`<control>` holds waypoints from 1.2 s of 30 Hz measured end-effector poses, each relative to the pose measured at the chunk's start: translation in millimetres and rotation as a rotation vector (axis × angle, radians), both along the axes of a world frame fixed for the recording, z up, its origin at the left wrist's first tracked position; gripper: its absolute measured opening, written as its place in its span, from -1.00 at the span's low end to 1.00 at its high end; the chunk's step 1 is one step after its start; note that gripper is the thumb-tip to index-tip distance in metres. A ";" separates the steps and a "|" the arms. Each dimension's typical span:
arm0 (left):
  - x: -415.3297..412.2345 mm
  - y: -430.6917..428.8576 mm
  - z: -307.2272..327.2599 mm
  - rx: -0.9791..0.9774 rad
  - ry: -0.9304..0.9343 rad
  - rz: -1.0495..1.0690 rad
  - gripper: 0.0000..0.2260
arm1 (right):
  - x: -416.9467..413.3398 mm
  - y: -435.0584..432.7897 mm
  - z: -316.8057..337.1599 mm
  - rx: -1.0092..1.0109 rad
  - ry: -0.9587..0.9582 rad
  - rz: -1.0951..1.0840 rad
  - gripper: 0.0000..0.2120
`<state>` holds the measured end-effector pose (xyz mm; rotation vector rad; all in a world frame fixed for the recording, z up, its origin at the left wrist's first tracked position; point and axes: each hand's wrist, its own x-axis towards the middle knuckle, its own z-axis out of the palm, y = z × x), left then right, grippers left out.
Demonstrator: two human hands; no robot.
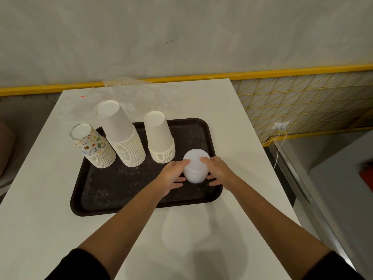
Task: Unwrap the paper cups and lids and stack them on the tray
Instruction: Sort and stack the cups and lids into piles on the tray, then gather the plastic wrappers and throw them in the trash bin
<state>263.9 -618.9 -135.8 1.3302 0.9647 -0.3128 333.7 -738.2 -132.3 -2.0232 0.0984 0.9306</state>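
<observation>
both hands, left (pixel 174 174) and right (pixel 217 172), grip curled round lid stack (pixel 195 168) sides on tray (pixel 113 184); light, slippery, likely to topple.

The dark tray (pixel 121 184) lies flat. Three upside-down stacks stand along its far edge: a printed cup stack (pixel 94 146) at the far-left corner, a tall white cup stack (pixel 123 136) just right of it, and a shorter white cup stack (pixel 159 138) near the middle. A white lid stack (pixel 195 168) sits at the tray's right side, gripped between the left hand (pixel 171 176) and the right hand (pixel 218 172). Crumpled clear wrap (pixel 137 93) lies beyond the tray's far edge.
</observation>
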 end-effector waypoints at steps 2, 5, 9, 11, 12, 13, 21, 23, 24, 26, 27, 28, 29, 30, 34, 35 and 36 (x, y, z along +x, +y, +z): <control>0.3 -0.1 0.3 0.052 -0.018 -0.012 -0.57 | 0.5 0.8 0.4 -0.017 -0.079 0.007 -0.55; 1.6 0.6 0.7 0.116 -0.055 -0.019 -0.61 | 2.7 1.5 1.7 -0.046 -0.249 0.041 -0.57; 3.8 2.7 1.9 0.128 -0.052 -0.025 -0.62 | 7.2 4.5 3.4 -0.091 -0.351 0.089 -0.59; 4.4 3.6 2.8 0.128 -0.043 -0.031 -0.62 | 9.3 6.2 4.7 -0.105 -0.362 0.095 -0.58; 4.5 3.8 3.3 0.124 -0.036 -0.034 -0.62 | 10.1 6.7 4.9 -0.109 -0.361 0.101 -0.58; 4.5 4.1 3.7 0.121 -0.031 -0.037 -0.61 | 10.6 7.1 4.9 -0.111 -0.360 0.107 -0.58; 0.6 5.5 13.9 0.143 -0.037 -0.074 -0.58 | 11.2 4.6 13.9 -0.086 -0.399 0.065 -0.55; -5.2 6.6 21.0 0.181 -0.047 -0.102 -0.57 | 10.1 3.0 21.9 -0.061 -0.441 0.047 -0.55; -9.8 7.4 25.7 0.205 -0.054 -0.122 -0.58 | 9.1 2.1 26.9 -0.052 -0.464 0.042 -0.56; -22.3 9.9 36.5 0.263 -0.071 -0.171 -0.59 | 6.7 1.0 40.2 -0.018 -0.510 0.035 -0.58; -29.4 12.1 42.5 0.300 -0.083 -0.202 -0.61 | 5.8 1.1 48.7 0.009 -0.531 0.035 -0.59; -36.7 15.0 49.4 0.343 -0.100 -0.235 -0.64 | 5.5 2.3 58.7 0.037 -0.550 0.037 -0.59; -44.0 18.7 58.0 0.390 -0.118 -0.267 -0.68 | 5.6 4.3 69.7 0.064 -0.569 0.041 -0.60; -50.2 22.7 68.6 0.436 -0.140 -0.292 -0.72 | 5.7 7.3 81.3 0.091 -0.587 0.044 -0.61; -65.3 43.3 125.1 0.565 -0.312 -0.311 -0.85 | 7.7 26.3 130.4 0.189 -0.681 0.072 -0.66; -67.5 49.7 140.4 0.566 -0.368 -0.297 -0.90 | 8.6 32.8 142.3 0.212 -0.703 0.076 -0.67; -69.3 56.7 154.4 0.565 -0.419 -0.280 -0.93 | 9.1 40.1 153.8 0.234 -0.719 0.079 -0.69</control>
